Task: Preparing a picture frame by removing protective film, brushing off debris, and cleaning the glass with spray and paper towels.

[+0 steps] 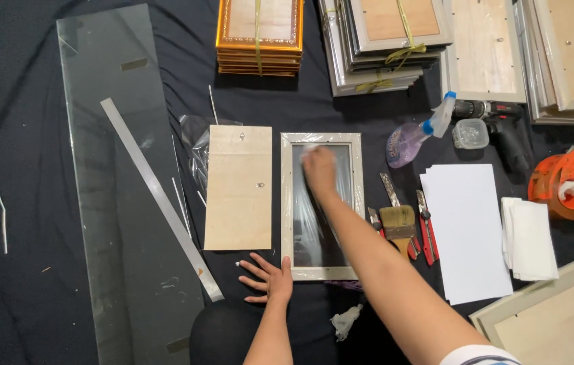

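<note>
A silver picture frame (285, 203) with glass lies face-up on the black cloth in the middle. My right hand (319, 170) presses a small white wipe against the upper part of its glass. My left hand (270, 278) lies flat, fingers spread, on the cloth and touches the frame's lower left corner. A light wooden backing board (238, 187) lies just left of the frame.
A long glass sheet (121, 196) with a metal ruler (158, 196) lies at left. Right of the frame: brush (398, 225), red cutters (427, 233), spray bottle (415, 135), drill (500, 125), white paper (466, 230), orange tape dispenser (563, 184). Stacked frames (381, 44) line the far edge.
</note>
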